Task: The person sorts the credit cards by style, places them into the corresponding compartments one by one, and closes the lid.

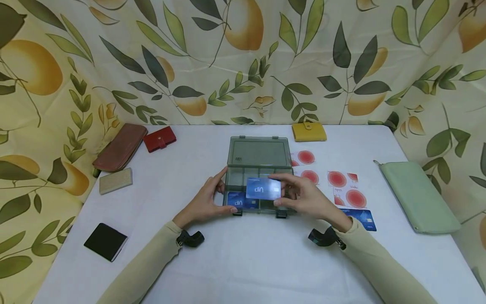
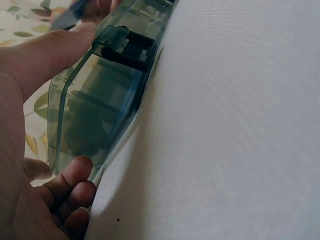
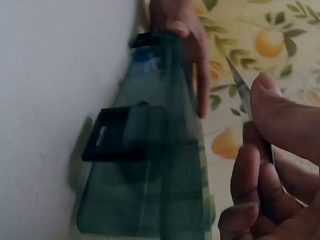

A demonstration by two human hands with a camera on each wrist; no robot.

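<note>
A translucent green plastic box point(image 1: 259, 153) with divided compartments stands with its lid raised at the table's middle. My left hand point(image 1: 205, 196) holds its left side, the thumb on the front rim near a latch and the fingers along the side wall. Between thumb and fingers my right hand point(image 1: 309, 195) pinches a blue VIP card point(image 1: 263, 188), held above the front compartments. Edge-on, the same card point(image 3: 240, 90) appears thin in the right wrist view. Another blue VIP card point(image 1: 236, 199) lies inside the front-left compartment, partly hidden by the held card.
Red-and-white cards point(image 1: 347, 190) lie right of the box, with a blue card point(image 1: 364, 218) beside the right wrist. A green pouch point(image 1: 419, 196) is far right, a yellow wallet point(image 1: 309, 132) behind. Leftward are a brown pouch point(image 1: 121, 147), red wallet point(image 1: 159, 138), beige case point(image 1: 116, 181) and black wallet point(image 1: 105, 241).
</note>
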